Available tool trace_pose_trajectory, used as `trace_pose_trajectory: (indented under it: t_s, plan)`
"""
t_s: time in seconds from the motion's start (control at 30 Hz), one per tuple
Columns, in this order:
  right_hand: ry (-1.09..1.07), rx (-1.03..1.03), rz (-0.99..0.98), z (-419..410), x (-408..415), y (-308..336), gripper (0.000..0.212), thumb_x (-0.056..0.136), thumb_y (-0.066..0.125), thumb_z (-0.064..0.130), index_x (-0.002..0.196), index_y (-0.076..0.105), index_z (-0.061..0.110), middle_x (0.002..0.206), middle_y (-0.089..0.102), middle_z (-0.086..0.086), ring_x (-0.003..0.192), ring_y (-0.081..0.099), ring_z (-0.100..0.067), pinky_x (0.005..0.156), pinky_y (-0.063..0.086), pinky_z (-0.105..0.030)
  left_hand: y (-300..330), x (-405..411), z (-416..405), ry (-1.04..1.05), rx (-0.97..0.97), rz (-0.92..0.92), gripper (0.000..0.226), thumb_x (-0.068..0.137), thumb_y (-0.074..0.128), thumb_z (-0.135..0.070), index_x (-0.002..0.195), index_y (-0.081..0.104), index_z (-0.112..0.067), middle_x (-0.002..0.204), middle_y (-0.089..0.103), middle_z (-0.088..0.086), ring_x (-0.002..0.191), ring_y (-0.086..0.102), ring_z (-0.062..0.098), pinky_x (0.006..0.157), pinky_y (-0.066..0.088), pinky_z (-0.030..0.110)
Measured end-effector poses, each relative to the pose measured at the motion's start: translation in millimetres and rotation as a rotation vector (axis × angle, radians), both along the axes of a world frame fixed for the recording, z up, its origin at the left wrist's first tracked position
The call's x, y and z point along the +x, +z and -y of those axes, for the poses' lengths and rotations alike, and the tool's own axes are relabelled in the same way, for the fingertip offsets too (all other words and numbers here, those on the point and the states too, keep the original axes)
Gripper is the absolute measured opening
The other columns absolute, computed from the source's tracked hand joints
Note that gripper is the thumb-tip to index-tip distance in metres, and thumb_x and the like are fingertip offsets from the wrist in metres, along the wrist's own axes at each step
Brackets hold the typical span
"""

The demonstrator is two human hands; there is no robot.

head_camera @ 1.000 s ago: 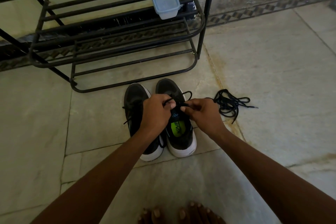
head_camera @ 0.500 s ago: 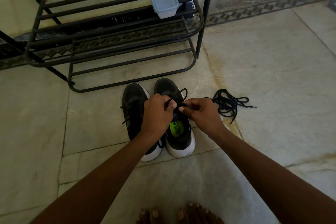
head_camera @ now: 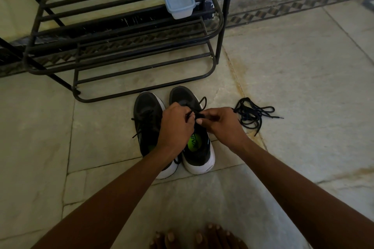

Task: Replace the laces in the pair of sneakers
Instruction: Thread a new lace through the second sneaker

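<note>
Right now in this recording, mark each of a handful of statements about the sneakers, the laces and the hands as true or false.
1. Both hands work at the lace of the right-hand sneaker. True: the left hand and the right hand pinch its lace.
2. The loose laces lie on the floor to the left of the sneakers. False: they lie to the right.
3. A lidded plastic container sits on the metal rack. True.
4. The sneakers stand on the rack's bottom shelf. False: both stand on the floor in front of it.
5. The left-hand sneaker has no lace at all. False: a black lace is in it.
</note>
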State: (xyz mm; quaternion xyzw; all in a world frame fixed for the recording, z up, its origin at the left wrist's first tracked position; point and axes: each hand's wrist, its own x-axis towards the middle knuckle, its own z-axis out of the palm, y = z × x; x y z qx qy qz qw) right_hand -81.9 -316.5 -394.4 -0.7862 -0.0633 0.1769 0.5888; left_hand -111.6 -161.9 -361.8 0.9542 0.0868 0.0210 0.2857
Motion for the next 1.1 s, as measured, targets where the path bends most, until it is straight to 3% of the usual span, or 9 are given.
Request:
trace_pose_trajectory:
  t_s: [0.17, 0.27, 0.33, 0.47, 0.53, 0.7, 0.9, 1.1]
  plan:
    - [0.027, -0.042, 0.052, -3.0, 0.4, 2.8, 0.019, 0.089, 0.074, 0.009, 0.107, 0.08, 0.013, 0.093, 0.079, -0.001, 0.087, 0.074, -0.008, 0.084, 0.061, -0.031, 0.0, 3.2, 0.8, -0.013, 0.03, -0.027, 0.026, 0.097, 0.064, -0.018, 0.071, 0.061, -0.018, 0.074, 0.059, 0.005, 0.062, 0.056, 0.012, 0.07, 0.055, 0.027]
    - [0.009, -0.016, 0.014, -3.6, 0.4, 2.7, 0.02, 0.09, 0.073, 0.01, 0.108, 0.079, 0.012, 0.094, 0.079, -0.002, 0.09, 0.075, -0.011, 0.087, 0.061, -0.035, -0.2, 4.2, 2.2, 0.009, 0.022, -0.041, 0.024, 0.098, 0.064, -0.017, 0.075, 0.066, -0.013, 0.073, 0.06, 0.004, 0.064, 0.058, 0.013, 0.067, 0.057, 0.03]
    - [0.007, 0.002, -0.012, -3.4, 0.3, 3.5, 0.019, 0.091, 0.071, 0.01, 0.109, 0.079, 0.012, 0.094, 0.079, -0.003, 0.09, 0.075, -0.013, 0.088, 0.061, -0.037, -1.2, 2.2, 1.6, 0.024, -0.017, -0.032, 0.021, 0.098, 0.064, -0.017, 0.079, 0.07, -0.012, 0.073, 0.063, 0.002, 0.066, 0.06, 0.012, 0.068, 0.056, 0.028]
    - [0.022, -0.011, -0.019, -5.2, 0.0, 3.1, 0.019, 0.092, 0.071, 0.013, 0.11, 0.078, 0.012, 0.092, 0.078, -0.003, 0.089, 0.075, -0.013, 0.087, 0.061, -0.038, 3.6, -2.0, 0.4, 0.102, -0.171, -0.039, 0.01, 0.095, 0.068, -0.013, 0.087, 0.074, -0.015, 0.077, 0.068, -0.005, 0.073, 0.064, 0.004, 0.066, 0.045, 0.007]
    - [0.013, -0.011, -0.034, -5.4, 0.6, 1.6, 0.02, 0.092, 0.07, 0.014, 0.111, 0.078, 0.013, 0.091, 0.078, -0.003, 0.087, 0.074, -0.015, 0.087, 0.061, -0.039, 3.0, -1.0, -0.1, 0.16, -0.235, -0.054, 0.011, 0.095, 0.069, -0.012, 0.088, 0.075, -0.018, 0.077, 0.065, -0.012, 0.075, 0.062, 0.0, 0.062, 0.041, 0.004]
    - [-0.008, 0.014, -0.066, -4.5, 0.5, -0.7, 0.017, 0.093, 0.069, 0.013, 0.108, 0.078, 0.013, 0.085, 0.076, -0.01, 0.08, 0.072, -0.014, 0.08, 0.058, -0.032, -0.4, -2.0, 0.2, 0.194, -0.314, -0.04, 0.011, 0.094, 0.071, -0.014, 0.088, 0.075, -0.022, 0.077, 0.065, -0.016, 0.077, 0.064, -0.002, 0.069, 0.042, 0.007]
    - [-0.031, 0.055, -0.173, -4.0, 2.8, -1.9, 0.019, 0.094, 0.066, 0.011, 0.11, 0.077, 0.013, 0.095, 0.076, -0.012, 0.094, 0.074, -0.025, 0.091, 0.059, -0.049, -1.8, -3.6, 6.2, 0.252, -0.337, -0.005, 0.008, 0.095, 0.07, -0.015, 0.092, 0.077, -0.018, 0.08, 0.067, -0.01, 0.075, 0.06, -0.005, 0.071, 0.042, 0.008]
    - [-0.03, 0.038, -0.228, -8.2, 6.2, 7.7, 0.017, 0.094, 0.061, 0.002, 0.097, 0.076, 0.008, 0.094, 0.075, -0.017, 0.096, 0.072, -0.03, 0.09, 0.058, -0.052, -3.9, -4.5, 9.0, 0.259, -0.319, 0.01, 0.007, 0.094, 0.071, -0.018, 0.09, 0.077, -0.018, 0.082, 0.072, -0.004, 0.079, 0.066, 0.006, 0.074, 0.048, 0.016]
